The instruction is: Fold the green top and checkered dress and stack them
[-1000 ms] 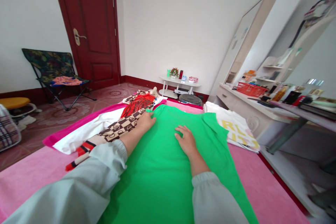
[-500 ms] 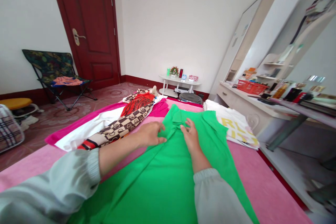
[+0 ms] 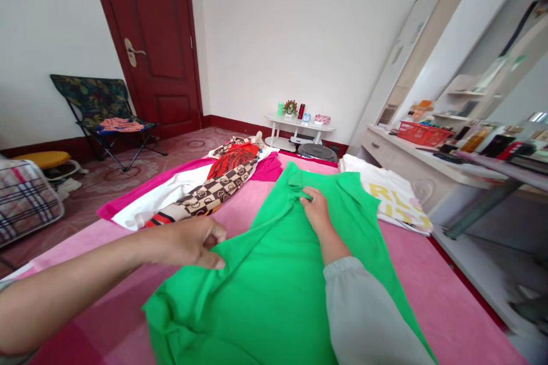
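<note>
A bright green shirt (image 3: 282,274) lies spread on the pink bed cover (image 3: 428,296) in front of me. My left hand (image 3: 192,242) pinches the shirt's left edge, which is folded in over the body of the shirt. My right hand (image 3: 317,211) rests flat near the collar, fingers pressed on the cloth. Both arms wear pale grey sleeves.
Several other garments lie on the bed: a checked brown and red one (image 3: 218,182), a white and magenta one (image 3: 158,199), and a white T-shirt with yellow letters (image 3: 394,199). A dressing table (image 3: 428,154) stands right, a folding chair (image 3: 103,114) and red door (image 3: 158,40) left, a small white table (image 3: 299,125) behind.
My left hand has slid back toward me along the shirt's left edge, folding it inward. My right hand stayed near the collar. The view shifted slightly left.
</note>
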Motion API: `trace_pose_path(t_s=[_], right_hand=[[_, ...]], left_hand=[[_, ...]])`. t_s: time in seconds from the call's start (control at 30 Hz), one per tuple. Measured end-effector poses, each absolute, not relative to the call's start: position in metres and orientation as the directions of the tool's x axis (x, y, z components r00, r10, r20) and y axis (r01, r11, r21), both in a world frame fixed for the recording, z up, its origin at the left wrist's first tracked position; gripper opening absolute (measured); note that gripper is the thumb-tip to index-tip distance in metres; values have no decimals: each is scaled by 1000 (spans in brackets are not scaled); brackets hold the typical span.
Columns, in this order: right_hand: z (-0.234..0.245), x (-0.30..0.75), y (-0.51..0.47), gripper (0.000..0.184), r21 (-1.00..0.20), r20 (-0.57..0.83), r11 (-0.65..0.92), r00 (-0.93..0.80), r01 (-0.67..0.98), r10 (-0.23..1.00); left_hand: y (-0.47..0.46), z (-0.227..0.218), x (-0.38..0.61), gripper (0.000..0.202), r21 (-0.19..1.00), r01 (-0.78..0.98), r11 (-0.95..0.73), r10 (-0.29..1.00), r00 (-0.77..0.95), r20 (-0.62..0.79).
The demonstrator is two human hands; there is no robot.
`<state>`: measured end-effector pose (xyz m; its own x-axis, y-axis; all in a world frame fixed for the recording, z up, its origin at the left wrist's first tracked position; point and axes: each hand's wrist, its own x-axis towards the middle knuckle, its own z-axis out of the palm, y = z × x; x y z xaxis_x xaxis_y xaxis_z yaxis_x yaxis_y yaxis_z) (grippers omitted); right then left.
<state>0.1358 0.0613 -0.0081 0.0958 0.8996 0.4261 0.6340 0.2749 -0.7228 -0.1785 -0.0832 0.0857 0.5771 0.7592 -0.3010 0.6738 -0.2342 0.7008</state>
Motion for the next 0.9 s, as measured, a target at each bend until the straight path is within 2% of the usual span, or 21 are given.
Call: trace_pose_path(t_s=[0.17,0.33,0.4,0.47,0.53,0.57,0.6,0.63,0.67,0.7,0.73,0.77,0.83,0.87,0.9], right_hand=[[-4,149,72,43,-855,444,313,273,414,853],[-4,162,79,50,-920,373,286,369,269,852],[-4,167,79,53,-939,330,256,382,231,863],[-6,170,77,54,-953,284,215,386,212,878],[-8,172,76,53,-962,243,170,390,212,888],[-10,172,75,54,-964,230,153,394,216,890],[-12,173,75,54,-964,224,143,400,222,889],[-13,173,75,54,-963,228,143,405,230,886],[-15,174,75,53,-959,238,148,407,240,882],[-17,174,76,51,-954,253,158,405,253,879],[-19,175,77,48,-948,273,173,400,268,875],[-20,177,78,45,-939,297,192,394,284,870],[-23,178,79,41,-924,338,222,391,312,856],[-24,179,78,39,-915,358,234,393,330,847],[-24,179,77,36,-903,379,242,392,356,838]], left_hand=[[-84,128,-148,36,829,536,-159,754,608,-249],[-95,140,-95,32,849,507,-148,721,643,-258],[-101,134,-75,31,840,525,-140,665,678,-313],[-105,128,-56,29,817,571,-74,503,729,-464],[-105,126,-38,21,766,642,-24,221,751,-622],[-102,126,-29,21,738,673,-49,97,738,-667],[-97,126,-20,24,716,687,-124,43,724,-688],[-89,125,-12,27,682,689,-245,92,717,-691],[-79,122,-4,28,614,691,-381,239,715,-657],[-67,117,3,27,509,706,-492,436,706,-558],[-54,109,9,24,376,739,-559,642,672,-368],[-39,97,14,25,272,798,-537,790,589,-168],[-10,68,21,39,256,849,-462,887,451,103],[3,52,22,48,255,866,-431,901,397,176],[13,37,22,55,246,876,-415,907,377,191]])
